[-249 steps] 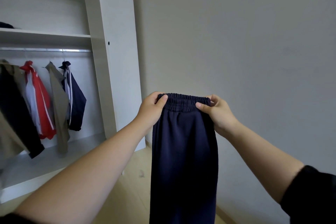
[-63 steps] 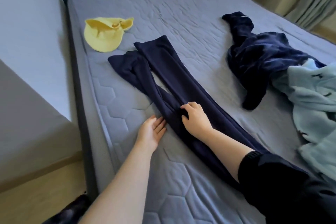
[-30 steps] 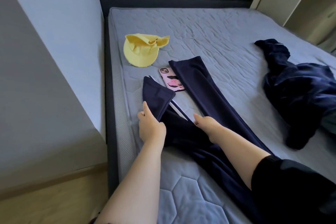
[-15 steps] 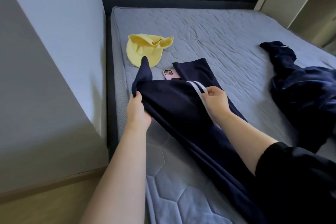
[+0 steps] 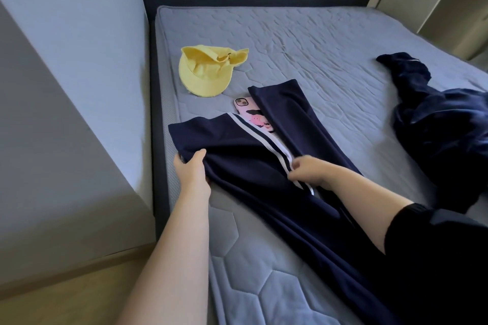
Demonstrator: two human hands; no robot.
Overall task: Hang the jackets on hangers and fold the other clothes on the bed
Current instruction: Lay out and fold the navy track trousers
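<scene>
The navy white-striped track trousers (image 5: 237, 145) are settling flat again on the grey quilted bed (image 5: 317, 42), raised leg lowered, left hand (image 5: 191, 174) grasping its outer edge, right hand (image 5: 310, 173) pinching the stripe; folding is only starting.

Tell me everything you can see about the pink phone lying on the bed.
The pink-cased smartphone lies flat, back up, on the grey quilted mattress, just nearer than the yellow fabric cap. A dark camera block sits at its far corner, and a dark-and-pink picture marks the glossy case. The navy white-striped trousers cover its right edge and near end.
</scene>
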